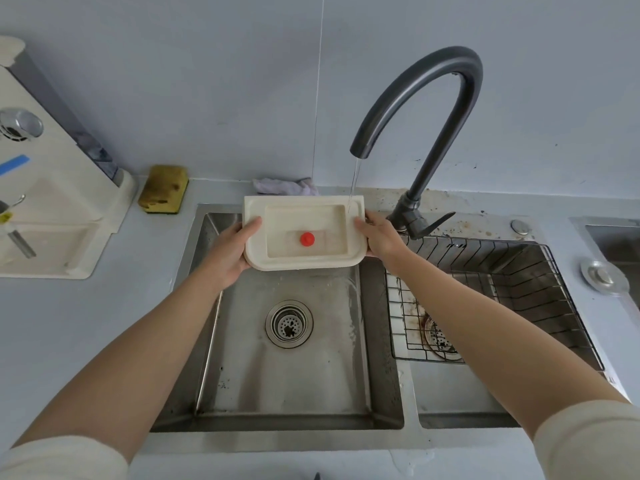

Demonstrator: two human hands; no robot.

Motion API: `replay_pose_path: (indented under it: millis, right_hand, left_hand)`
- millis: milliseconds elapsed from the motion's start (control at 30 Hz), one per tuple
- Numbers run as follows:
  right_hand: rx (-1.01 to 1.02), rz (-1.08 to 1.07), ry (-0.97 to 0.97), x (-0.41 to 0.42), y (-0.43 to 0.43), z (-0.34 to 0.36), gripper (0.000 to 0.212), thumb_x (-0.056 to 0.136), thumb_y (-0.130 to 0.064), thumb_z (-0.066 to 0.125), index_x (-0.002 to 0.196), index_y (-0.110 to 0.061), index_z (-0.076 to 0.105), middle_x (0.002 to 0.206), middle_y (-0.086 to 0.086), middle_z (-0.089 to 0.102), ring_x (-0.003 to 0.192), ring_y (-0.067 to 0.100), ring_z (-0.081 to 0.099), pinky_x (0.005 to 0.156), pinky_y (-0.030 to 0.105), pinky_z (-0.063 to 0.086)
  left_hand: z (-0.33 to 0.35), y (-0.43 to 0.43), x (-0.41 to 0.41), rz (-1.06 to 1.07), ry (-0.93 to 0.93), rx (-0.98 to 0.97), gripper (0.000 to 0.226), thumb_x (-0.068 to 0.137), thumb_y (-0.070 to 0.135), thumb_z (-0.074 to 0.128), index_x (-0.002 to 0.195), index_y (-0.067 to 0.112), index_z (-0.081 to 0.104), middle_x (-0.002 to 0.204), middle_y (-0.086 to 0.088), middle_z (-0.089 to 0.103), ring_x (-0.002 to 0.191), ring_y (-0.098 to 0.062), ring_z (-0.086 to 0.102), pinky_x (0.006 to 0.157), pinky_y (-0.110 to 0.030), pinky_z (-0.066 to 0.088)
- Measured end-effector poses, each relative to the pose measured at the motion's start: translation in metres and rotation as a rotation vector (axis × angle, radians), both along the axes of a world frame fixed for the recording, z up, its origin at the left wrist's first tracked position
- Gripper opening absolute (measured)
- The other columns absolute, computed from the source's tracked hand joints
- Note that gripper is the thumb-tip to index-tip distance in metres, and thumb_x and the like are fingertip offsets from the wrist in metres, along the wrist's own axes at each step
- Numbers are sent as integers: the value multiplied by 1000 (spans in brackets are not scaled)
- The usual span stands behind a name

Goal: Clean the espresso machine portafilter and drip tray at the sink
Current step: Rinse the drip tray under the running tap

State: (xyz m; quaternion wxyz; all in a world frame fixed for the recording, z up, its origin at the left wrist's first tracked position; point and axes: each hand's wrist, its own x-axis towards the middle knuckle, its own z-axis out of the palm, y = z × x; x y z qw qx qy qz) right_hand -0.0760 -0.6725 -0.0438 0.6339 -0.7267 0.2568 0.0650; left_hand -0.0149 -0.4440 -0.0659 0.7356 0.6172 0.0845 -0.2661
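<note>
A cream drip tray with a red float knob is held level over the left sink basin. My left hand grips its left edge, thumb on the rim. My right hand grips its right edge. A thin stream of water runs from the dark gooseneck faucet into the tray's back right corner. Some water lies in the tray. No portafilter shows as a separate object.
A cream espresso machine stands on the counter at left. A yellow sponge and a pale cloth lie behind the sink. The right basin holds a wire rack. A drain stopper rests at right.
</note>
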Motion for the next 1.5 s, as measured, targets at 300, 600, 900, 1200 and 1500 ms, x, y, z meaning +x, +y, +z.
replay_pose_path:
  millis: [300, 600, 900, 1200, 1500]
  right_hand:
    - [30, 43, 27, 7, 12, -2, 36, 99, -19, 40, 134, -13, 44, 120, 7, 57, 107, 24, 58, 91, 42, 51]
    - [33, 33, 25, 11, 9, 4, 34, 100, -19, 37, 132, -13, 46, 111, 3, 58, 99, 21, 58, 89, 40, 52]
    - [77, -53, 75, -10, 1, -7, 32, 99, -26, 33, 125, -18, 51, 98, -2, 59, 94, 20, 59, 76, 33, 54]
    - [157, -139, 133, -36, -18, -8, 28, 97, -27, 43, 119, -13, 53, 104, 3, 61, 90, 18, 61, 79, 33, 53]
    - [72, -344, 52, -46, -47, 4, 82, 95, -38, 45, 145, -28, -19, 158, 5, 11, 143, 31, 17, 115, 49, 16]
  left_hand:
    - [-4, 9, 1, 109, 10, 13, 12, 95, 26, 48, 100, 18, 55, 98, 0, 63, 86, -13, 61, 55, -22, 56]
    - [-6, 3, 6, 172, -3, 14, 17, 94, 28, 50, 103, 14, 55, 97, -2, 63, 83, -14, 61, 60, -26, 53]
    - [-14, -8, -4, 139, 33, 31, 19, 93, 28, 52, 104, 13, 56, 98, -3, 64, 85, -16, 61, 72, -32, 50]
    - [-14, -23, -18, 117, 60, 61, 13, 91, 29, 55, 91, 16, 57, 93, -4, 65, 79, -19, 62, 67, -35, 48]
    - [-7, -32, -32, 155, 93, 48, 10, 91, 25, 55, 86, 16, 56, 87, -2, 64, 78, -16, 60, 71, -33, 48]
